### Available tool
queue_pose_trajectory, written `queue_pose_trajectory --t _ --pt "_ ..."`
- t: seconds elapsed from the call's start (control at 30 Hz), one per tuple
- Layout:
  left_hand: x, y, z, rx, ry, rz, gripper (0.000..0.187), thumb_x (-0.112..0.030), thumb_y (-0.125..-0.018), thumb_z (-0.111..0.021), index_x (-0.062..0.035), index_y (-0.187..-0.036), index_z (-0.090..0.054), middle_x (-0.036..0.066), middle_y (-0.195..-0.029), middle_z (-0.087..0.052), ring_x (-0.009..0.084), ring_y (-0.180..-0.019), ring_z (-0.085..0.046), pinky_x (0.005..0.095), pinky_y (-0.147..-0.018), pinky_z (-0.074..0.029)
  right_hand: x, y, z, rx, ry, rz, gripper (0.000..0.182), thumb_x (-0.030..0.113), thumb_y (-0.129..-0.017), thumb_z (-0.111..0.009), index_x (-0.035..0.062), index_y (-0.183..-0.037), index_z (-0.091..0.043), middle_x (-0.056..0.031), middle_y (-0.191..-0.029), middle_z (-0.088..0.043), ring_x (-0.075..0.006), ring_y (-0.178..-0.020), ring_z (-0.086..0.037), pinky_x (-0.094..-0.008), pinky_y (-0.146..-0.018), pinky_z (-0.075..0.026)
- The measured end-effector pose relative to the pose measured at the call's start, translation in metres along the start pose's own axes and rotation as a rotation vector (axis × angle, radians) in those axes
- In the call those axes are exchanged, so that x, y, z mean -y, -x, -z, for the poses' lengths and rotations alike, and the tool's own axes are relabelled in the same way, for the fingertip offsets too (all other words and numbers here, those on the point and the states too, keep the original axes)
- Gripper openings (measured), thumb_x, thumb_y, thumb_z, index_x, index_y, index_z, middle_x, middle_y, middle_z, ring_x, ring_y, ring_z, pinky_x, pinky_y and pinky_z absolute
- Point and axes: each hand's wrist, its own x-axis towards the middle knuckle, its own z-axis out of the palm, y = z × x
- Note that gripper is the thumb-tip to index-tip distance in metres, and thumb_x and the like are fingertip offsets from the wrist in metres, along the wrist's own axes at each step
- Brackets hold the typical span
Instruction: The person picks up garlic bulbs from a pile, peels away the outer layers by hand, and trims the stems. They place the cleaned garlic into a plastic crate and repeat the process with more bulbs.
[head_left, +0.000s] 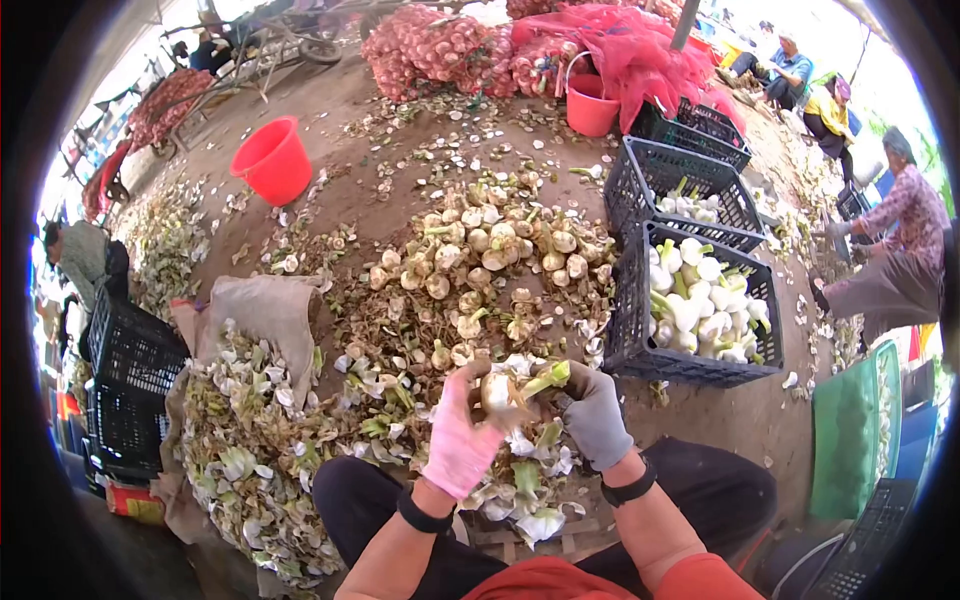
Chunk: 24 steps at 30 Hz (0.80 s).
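Observation:
A garlic bulb (497, 393) with a cut green stem sits in my left hand (463, 432), which wears a pinkish glove and has its fingers closed round the bulb. Close beside the stem is my right hand (598, 420), in a grey glove with the fingers curled. Something dark and thin shows at its fingertips, too small to name. Just beyond both hands lies a heap of untrimmed garlic bulbs (480, 240) with dry roots and skins. Peeled-off garlic skins (535, 480) lie under the hands, between my legs.
Black crates (690, 372) to the right hold cleaned white garlic. A red bucket (273, 162) stands far left, another red bucket (592, 105) near red net sacks (440, 52). Left are a skin-covered sack (265, 310) and a black crate (130, 375). A person (905, 225) sits at right.

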Motion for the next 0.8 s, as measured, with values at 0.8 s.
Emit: queue_pose_trajectory --t 0.8 --pt "0.019 -0.025 -0.003 -0.135 0.355 0.307 0.041 -0.020 -0.094 -0.059 -0.0017 -0.128 -0.046 0.009 -0.114 -0.057 0.0180 -0.100 -0.059 0.0328 -0.090 -0.051 0.014 -0.017 0.030 0.107 -0.252 0.121 0.015 -0.002 -0.085 -0.062 0.0000 -0.100 -0.064 -0.0016 -0.089 -0.065 -0.0075 -0.079 -0.058 -0.0212 -0.072 -0.048"
